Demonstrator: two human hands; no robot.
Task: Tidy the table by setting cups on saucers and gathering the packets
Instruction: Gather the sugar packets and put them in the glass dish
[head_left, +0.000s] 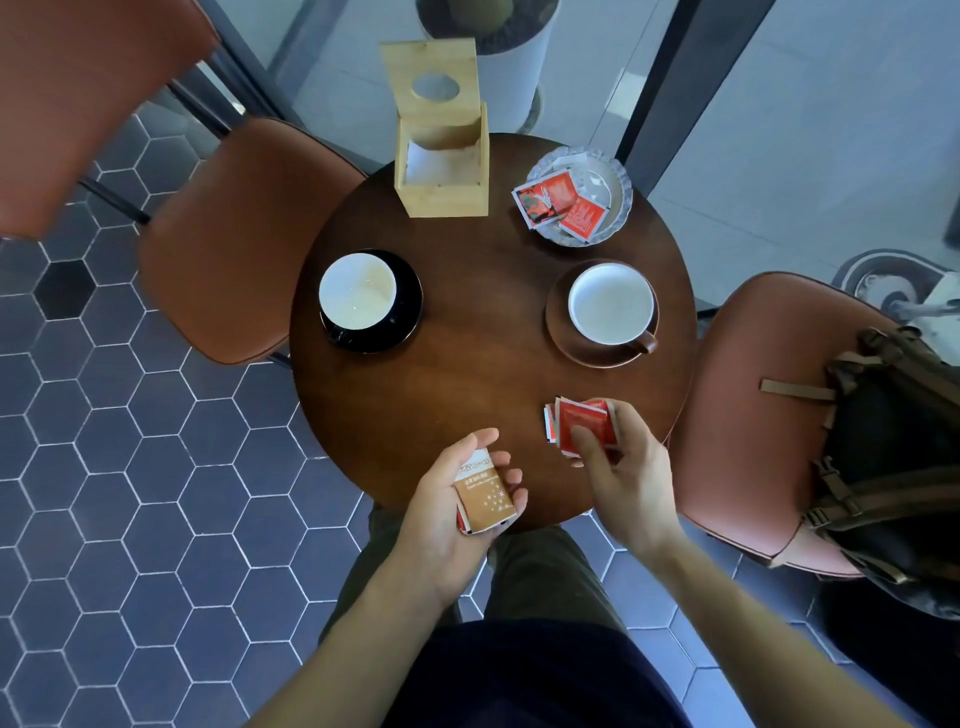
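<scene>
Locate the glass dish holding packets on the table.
In the head view, the glass dish sits at the round table's far right edge, right of the wooden box, beyond the brown-saucered cup.

A: Round table (467, 374): contents?
B: White cup (357, 299) on black saucer (408, 325); white cup (611, 304) on brown saucer (563, 338); dish (618, 208) of red packets (558, 200); wooden box (441, 171)
A: Hands?
B: Left hand (457, 514) cradles brown packet (485, 493); right hand (623, 467) grips red packets (584, 423)

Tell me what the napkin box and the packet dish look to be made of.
Napkin box: pale unpainted wood, maybe bamboo, with faint grain and a matte surface. Packet dish: probably clear or silvery glass, with a scalloped, shiny rim; metal can't be ruled out.
</scene>
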